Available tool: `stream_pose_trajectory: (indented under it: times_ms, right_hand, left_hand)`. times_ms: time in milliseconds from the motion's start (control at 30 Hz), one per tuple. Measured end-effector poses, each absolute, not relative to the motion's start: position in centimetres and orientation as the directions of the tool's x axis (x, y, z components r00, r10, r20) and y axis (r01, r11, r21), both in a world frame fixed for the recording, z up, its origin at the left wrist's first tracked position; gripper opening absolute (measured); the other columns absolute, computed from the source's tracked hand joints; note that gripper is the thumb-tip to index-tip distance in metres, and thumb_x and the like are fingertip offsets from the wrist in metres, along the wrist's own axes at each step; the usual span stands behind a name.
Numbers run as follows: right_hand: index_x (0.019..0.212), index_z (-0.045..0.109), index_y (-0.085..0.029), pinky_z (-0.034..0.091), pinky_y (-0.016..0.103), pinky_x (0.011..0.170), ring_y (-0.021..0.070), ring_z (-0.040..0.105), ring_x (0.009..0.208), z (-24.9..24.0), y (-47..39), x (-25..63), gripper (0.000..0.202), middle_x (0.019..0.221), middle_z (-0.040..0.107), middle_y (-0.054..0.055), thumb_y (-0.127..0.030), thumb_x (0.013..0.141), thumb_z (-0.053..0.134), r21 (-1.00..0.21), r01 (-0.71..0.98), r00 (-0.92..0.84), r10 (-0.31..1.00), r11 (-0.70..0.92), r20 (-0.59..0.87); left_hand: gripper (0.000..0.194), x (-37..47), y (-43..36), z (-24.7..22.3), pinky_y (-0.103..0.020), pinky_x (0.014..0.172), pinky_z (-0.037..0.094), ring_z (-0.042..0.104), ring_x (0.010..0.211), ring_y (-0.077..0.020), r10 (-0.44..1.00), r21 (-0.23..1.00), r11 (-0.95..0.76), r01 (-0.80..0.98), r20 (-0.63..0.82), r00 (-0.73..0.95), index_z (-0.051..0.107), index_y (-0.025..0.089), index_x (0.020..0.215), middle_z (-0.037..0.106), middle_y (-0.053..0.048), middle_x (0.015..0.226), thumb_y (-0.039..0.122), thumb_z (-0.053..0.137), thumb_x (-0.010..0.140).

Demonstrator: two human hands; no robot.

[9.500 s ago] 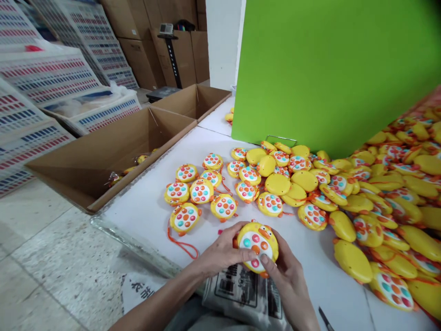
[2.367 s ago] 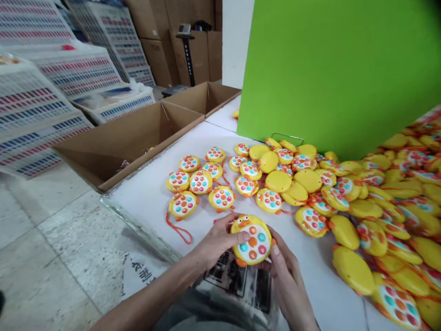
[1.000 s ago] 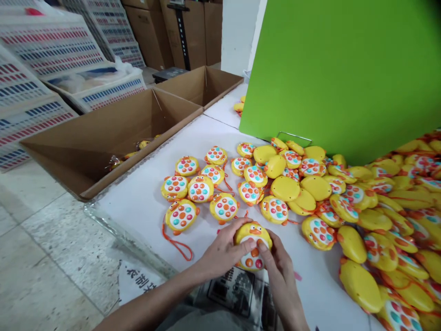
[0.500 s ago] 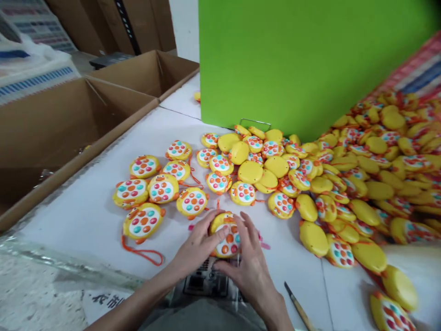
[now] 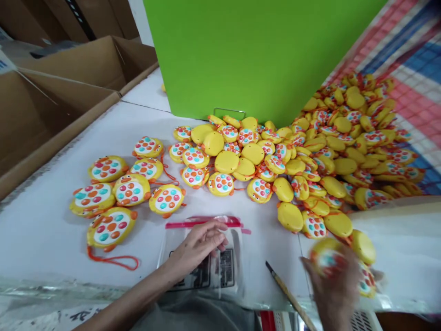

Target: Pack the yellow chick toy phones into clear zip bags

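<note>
My left hand (image 5: 203, 241) is over a clear zip bag (image 5: 220, 287) with a pink seal, fingers loosely curled and apart, holding nothing. At the lower right, my right hand (image 5: 336, 287) is blurred by motion and closed around a yellow duck-shaped toy (image 5: 325, 257) with coloured dots on a white face. Another dotted toy (image 5: 367, 280) lies just behind that hand, partly hidden. To the left, a group of dotted toys (image 5: 131, 189) lies face up, some with orange cord loops (image 5: 113, 261).
A large heap of the same toys (image 5: 344, 156) spreads across the right side. A green board (image 5: 241, 55) stands behind them. Cardboard boxes (image 5: 69, 96) flank the table's left edge. A thin brush-like tool (image 5: 285, 289) with a wooden handle lies near the front edge.
My right hand has carried the toy from between both hands to the lower right. My left hand has let go of it and stays over the bag. The view has turned rightward.
</note>
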State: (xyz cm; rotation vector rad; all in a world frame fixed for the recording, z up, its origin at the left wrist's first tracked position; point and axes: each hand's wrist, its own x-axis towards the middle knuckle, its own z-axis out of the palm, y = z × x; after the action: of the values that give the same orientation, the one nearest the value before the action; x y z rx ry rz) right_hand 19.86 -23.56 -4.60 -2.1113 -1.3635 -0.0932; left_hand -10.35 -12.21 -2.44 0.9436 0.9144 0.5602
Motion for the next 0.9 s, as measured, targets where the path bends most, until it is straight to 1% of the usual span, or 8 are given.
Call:
stream_pose_trajectory:
  times_ms: [100,233,400,500,600,667,767,900]
  right_hand:
    - [0.130,0.042,-0.013,0.040,0.055,0.087,0.0375,0.047,0.109,-6.8,-23.5,20.9,0.078,0.124,0.048,0.020,-0.066,0.073,0.052,-0.349,0.915,0.296,0.925,-0.204,0.236]
    - [0.137,0.031,-0.018,0.041,0.053,0.088,0.0364,0.043,0.114,-5.5,-21.9,18.8,0.087,0.131,0.042,0.019,-0.064,0.068,0.060,-0.310,0.941,0.216,0.948,-0.138,0.233]
    - [0.142,0.020,-0.021,0.040,0.052,0.092,0.0349,0.037,0.121,-3.4,-18.7,11.1,0.094,0.133,0.037,0.018,-0.052,0.068,0.068,-0.504,0.861,0.073,0.962,0.073,0.265]
    - [0.142,0.018,-0.024,0.041,0.048,0.096,0.0319,0.035,0.126,-3.4,-18.0,7.5,0.091,0.138,0.034,0.014,-0.045,0.070,0.069,-0.685,0.714,-0.022,0.982,0.148,0.188]
    - [0.141,0.025,-0.025,0.041,0.043,0.097,0.0299,0.038,0.127,-3.4,-18.3,6.3,0.084,0.141,0.036,0.010,-0.043,0.071,0.068,-0.863,0.505,0.014,1.000,0.017,0.028]
    - [0.137,0.033,-0.024,0.044,0.039,0.096,0.0275,0.043,0.124,-3.2,-18.3,6.2,0.069,0.140,0.041,0.009,-0.043,0.077,0.062,-0.935,0.339,0.066,0.994,-0.101,-0.083]
    - [0.126,0.048,-0.022,0.049,0.034,0.089,0.0249,0.054,0.114,-3.0,-17.8,5.7,0.048,0.129,0.054,0.008,-0.044,0.083,0.053,-0.969,0.113,0.112,0.972,-0.219,-0.206]
    - [0.111,0.058,-0.018,0.052,0.035,0.081,0.0263,0.063,0.098,-2.8,-16.8,4.2,0.044,0.107,0.067,0.008,-0.046,0.077,0.061,-0.944,-0.029,0.123,0.936,-0.329,-0.330]
  left_hand:
    - [0.033,-9.6,-12.5,-2.3,-0.023,0.057,0.045,0.060,0.077,-0.0175,0.737,0.874,0.485,-0.021,-0.396,0.548,0.056,0.016,0.103,0.064,-0.005,0.084,0.042,0.057,0.081]
    - [0.036,-7.5,-13.4,-1.8,-0.025,0.059,0.047,0.061,0.084,-0.0202,0.696,0.868,0.496,0.015,-0.407,0.592,0.058,0.017,0.104,0.064,-0.008,0.089,0.045,0.056,0.081]
    - [0.052,-5.6,-13.7,-1.2,-0.033,0.071,0.050,0.058,0.095,-0.0234,0.689,0.858,0.512,-0.047,-0.377,0.619,0.049,0.021,0.124,0.060,-0.010,0.110,0.047,0.057,0.080]
    - [0.047,-6.4,-13.3,-1.5,-0.034,0.084,0.045,0.057,0.100,-0.0238,0.772,0.879,0.474,-0.054,-0.385,0.505,0.056,0.021,0.118,0.063,-0.006,0.109,0.044,0.061,0.077]
    - [0.042,-8.1,-13.1,-2.4,-0.034,0.081,0.047,0.059,0.096,-0.0247,0.794,0.847,0.525,-0.079,-0.455,0.402,0.060,0.018,0.111,0.065,-0.007,0.107,0.041,0.063,0.075]
    - [0.040,-9.1,-13.2,-2.7,-0.033,0.080,0.047,0.060,0.095,-0.0244,0.810,0.832,0.536,-0.144,-0.458,0.366,0.060,0.016,0.111,0.065,-0.007,0.106,0.036,0.062,0.075]
    - [0.038,-10.1,-13.4,-2.4,-0.031,0.078,0.047,0.060,0.095,-0.0235,0.825,0.845,0.512,-0.152,-0.435,0.361,0.060,0.017,0.111,0.065,-0.006,0.105,0.032,0.061,0.076]
    - [0.039,-11.1,-13.5,-1.2,-0.029,0.077,0.047,0.060,0.093,-0.0217,0.803,0.860,0.495,-0.121,-0.399,0.443,0.056,0.019,0.113,0.063,-0.005,0.104,0.034,0.061,0.077]
